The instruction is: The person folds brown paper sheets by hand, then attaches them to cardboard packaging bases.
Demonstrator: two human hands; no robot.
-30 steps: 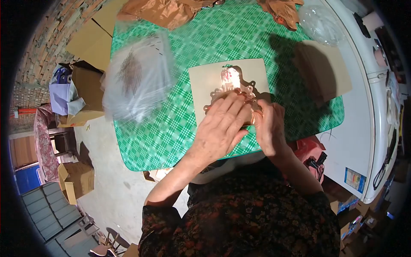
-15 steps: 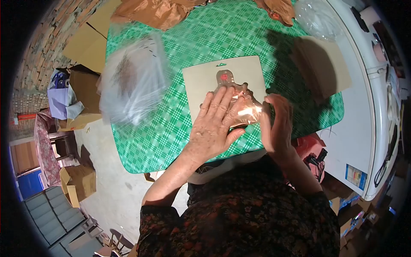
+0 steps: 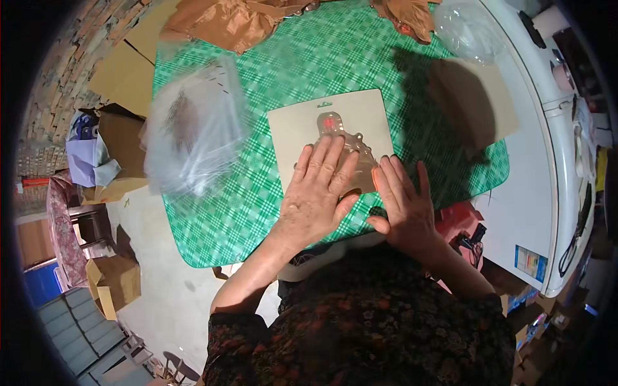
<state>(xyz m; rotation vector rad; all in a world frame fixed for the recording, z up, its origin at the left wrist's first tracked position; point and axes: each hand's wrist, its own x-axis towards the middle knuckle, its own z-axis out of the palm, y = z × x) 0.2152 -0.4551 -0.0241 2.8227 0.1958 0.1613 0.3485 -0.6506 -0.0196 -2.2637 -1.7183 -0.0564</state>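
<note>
left hand and right hand lie flat, open, gripping nothing, pressing the clear scalloped plastic shell onto the square beige card.

Wide open lane on green cloth beyond the card. Left: plastic bag heap in the way, narrow strip betw. it & card. Right: flat cardboard sheet. Far edge: brown paper, clear wrap.

One left hand and one right hand are touching one square beige card; two clear plastic bags and two crumpled brown wrappers are lying on one green checked table.
</note>
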